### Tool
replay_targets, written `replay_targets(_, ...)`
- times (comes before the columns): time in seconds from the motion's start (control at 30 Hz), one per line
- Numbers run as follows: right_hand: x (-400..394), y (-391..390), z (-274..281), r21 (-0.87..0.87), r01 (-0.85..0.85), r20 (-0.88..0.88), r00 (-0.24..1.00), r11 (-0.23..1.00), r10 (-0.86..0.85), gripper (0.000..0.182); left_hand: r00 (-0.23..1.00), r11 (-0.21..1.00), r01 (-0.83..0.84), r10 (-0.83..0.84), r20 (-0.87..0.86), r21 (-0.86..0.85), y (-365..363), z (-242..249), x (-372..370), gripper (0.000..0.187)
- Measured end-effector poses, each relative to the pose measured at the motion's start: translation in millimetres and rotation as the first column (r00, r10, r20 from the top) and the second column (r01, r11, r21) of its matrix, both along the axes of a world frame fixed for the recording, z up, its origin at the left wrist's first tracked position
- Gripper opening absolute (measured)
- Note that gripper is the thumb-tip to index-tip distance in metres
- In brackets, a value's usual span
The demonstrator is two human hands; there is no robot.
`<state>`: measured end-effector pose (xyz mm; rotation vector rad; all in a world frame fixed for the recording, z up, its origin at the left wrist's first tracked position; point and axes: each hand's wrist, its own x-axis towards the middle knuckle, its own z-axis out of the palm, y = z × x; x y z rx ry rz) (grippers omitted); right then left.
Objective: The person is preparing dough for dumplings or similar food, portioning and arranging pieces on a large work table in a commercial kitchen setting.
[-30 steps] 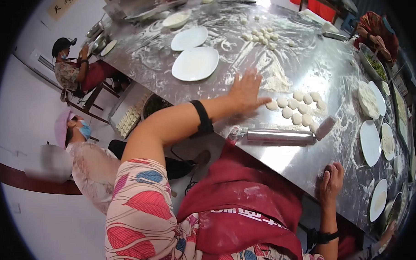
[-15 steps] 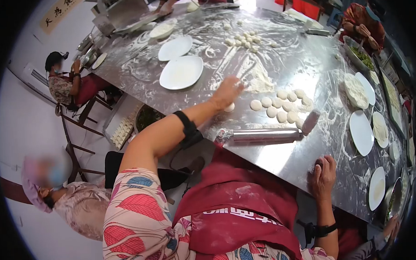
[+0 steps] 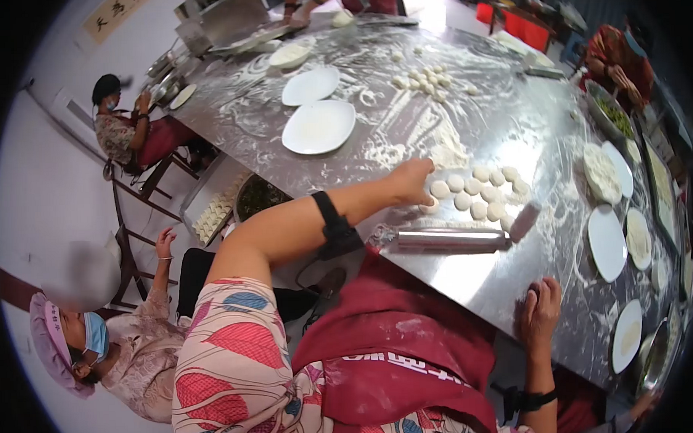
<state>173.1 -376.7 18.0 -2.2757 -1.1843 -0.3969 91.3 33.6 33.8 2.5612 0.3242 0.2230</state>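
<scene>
Small flattened dough rounds (image 3: 478, 210) lie in a cluster on the floured metal table (image 3: 471, 277). At the cluster's left side, my left hand (image 3: 412, 182) bends its fingers down onto one dough round (image 3: 428, 207), partly covering it. A metal rolling pin (image 3: 453, 240) lies between that cluster and the table's near edge, apart from both hands. My right hand (image 3: 540, 310) rests at the near edge with curled fingers. A dark patch shows by its thumb; what it holds, if anything, is hidden.
Further off are loose flour (image 3: 447, 148), more dough pieces (image 3: 424, 82) and two white plates (image 3: 319, 127). Several plates (image 3: 607, 244) and a bowl of green filling (image 3: 608, 114) line the right side. One person (image 3: 129, 338) sits close on the left; others work around the table.
My left hand has moved right and nearer, and the dough round by it now lies closer to the cluster. My right hand stays at the edge. The person at left has raised a hand.
</scene>
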Motion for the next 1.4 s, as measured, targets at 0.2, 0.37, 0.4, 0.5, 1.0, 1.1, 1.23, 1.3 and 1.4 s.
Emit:
replay_targets(0.2,2.0,-0.1,-4.2,0.004,-0.006,0.005,1.0,1.0,0.006,0.024,0.982,0.949,0.034,-0.09,-0.167,-0.314,6.6,6.8,13.7,0.057)
replay_targets(0.37,3.5,-1.8,-8.1,-0.03,0.016,-0.034,0.999,0.999,-0.017,0.024,0.986,0.981,-0.146,0.133,-0.102,-0.126,83.8,6.6,53.4,0.05)
replay_targets(0.4,4.2,-1.9,-8.7,-0.038,0.011,-0.04,0.999,0.999,-0.012,0.026,0.971,0.972,-0.233,0.233,-0.044,0.004,100.9,7.3,58.1,0.051)
replay_targets(0.5,5.8,-2.1,-8.9,-0.069,0.022,-0.037,0.999,0.997,-0.024,0.03,0.914,0.898,-0.397,0.406,-0.01,0.187,143.6,23.3,73.1,0.056)
replay_targets(1.0,5.3,22.4,22.8,-0.134,-0.008,-0.023,1.0,0.991,0.005,0.029,0.935,0.869,-0.353,0.336,0.112,0.347,227.0,-38.1,169.0,0.028)
replay_targets(1.1,3.8,21.5,26.1,-0.129,-0.017,-0.037,0.999,0.991,0.012,0.029,0.924,0.883,-0.381,0.355,0.141,0.274,202.3,-45.3,158.1,0.02)
replay_targets(1.23,0.3,18.7,25.1,-0.108,-0.026,-0.051,0.998,0.994,0.021,0.028,0.979,0.899,-0.204,0.191,0.072,0.389,136.4,-21.5,99.1,0.021)
replay_targets(1.3,-0.3,14.8,20.9,-0.127,-0.02,-0.028,0.999,0.992,0.017,0.027,0.991,0.886,-0.132,0.116,0.063,0.444,110.1,-21.6,74.5,0.023)
replay_targets(1.4,-5.5,14.0,22.1,-0.141,-0.007,0.004,1.0,0.99,0.008,0.027,0.995,0.849,-0.07,0.094,-0.019,0.524,80.5,-13.4,50.0,0.024)
